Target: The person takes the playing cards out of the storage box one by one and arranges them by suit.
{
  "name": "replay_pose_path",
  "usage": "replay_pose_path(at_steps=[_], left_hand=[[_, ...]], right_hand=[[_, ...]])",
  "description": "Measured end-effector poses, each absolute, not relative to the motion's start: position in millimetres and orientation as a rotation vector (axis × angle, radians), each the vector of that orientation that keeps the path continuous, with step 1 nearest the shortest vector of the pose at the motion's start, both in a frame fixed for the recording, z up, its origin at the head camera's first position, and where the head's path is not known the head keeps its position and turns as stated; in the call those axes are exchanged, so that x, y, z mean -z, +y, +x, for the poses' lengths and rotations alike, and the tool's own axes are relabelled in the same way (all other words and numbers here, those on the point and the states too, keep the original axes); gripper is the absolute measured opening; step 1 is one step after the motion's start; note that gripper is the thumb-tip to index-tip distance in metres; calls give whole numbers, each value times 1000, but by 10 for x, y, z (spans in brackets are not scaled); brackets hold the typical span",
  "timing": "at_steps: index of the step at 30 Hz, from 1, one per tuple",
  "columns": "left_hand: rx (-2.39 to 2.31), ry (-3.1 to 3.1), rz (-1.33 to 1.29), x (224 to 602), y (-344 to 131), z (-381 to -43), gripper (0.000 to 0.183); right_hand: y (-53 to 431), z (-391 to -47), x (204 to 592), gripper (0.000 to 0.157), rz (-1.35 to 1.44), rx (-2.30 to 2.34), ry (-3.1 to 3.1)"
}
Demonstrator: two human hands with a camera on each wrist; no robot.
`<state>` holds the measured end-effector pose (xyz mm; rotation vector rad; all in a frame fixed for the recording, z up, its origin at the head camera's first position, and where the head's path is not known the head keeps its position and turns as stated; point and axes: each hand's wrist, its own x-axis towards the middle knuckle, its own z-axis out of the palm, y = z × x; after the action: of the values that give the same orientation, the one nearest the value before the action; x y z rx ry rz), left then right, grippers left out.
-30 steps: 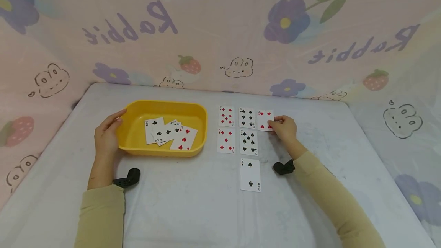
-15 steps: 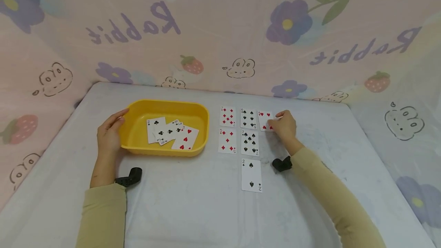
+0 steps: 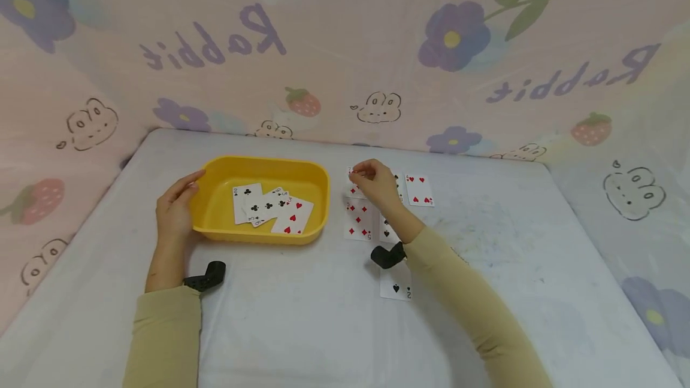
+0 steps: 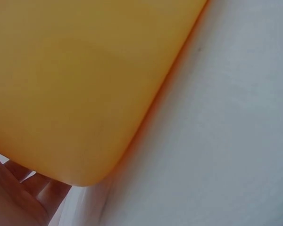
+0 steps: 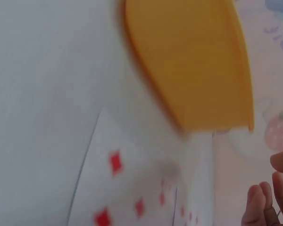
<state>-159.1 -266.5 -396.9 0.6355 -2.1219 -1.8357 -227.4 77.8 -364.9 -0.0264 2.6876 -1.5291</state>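
My left hand (image 3: 175,208) rests against the left end of a yellow tub (image 3: 215,201). Its fingers lie along the outer wall, as the left wrist view partly shows. Several playing cards overlap in the tub, among them a two of clubs (image 3: 240,211) and a three of hearts (image 3: 293,226). My right hand (image 3: 377,184) hovers over the seven of diamonds (image 3: 353,189), partly covering it. In the right wrist view, thumb and fingertips (image 5: 256,202) stand apart with no card between them. The five of diamonds (image 3: 358,220) lies just below that hand.
The four of hearts (image 3: 419,190) lies right of the other cards. My right hand and wrist partly cover the six of spades (image 3: 400,187), seven of spades (image 3: 386,232) and two of spades (image 3: 395,289). A patterned curtain (image 3: 323,47) stands behind the white table (image 3: 291,316).
My right hand has let go of the four of hearts, which lies slightly turned, and has moved left to the seven of diamonds. My left hand stays at the tub.
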Motion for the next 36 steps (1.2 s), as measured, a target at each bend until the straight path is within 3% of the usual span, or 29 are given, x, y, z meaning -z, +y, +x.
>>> replay_pose_path(at_steps=[14, 36], left_hand=[[1776, -2174, 646, 3963, -2690, -1600, 36], [1813, -2162, 659, 3948, -2652, -1602, 37]], right_hand=[[44, -2166, 3565, 24, -214, 1650, 2467], [-473, -2116, 3705, 80, -217, 649, 2590]])
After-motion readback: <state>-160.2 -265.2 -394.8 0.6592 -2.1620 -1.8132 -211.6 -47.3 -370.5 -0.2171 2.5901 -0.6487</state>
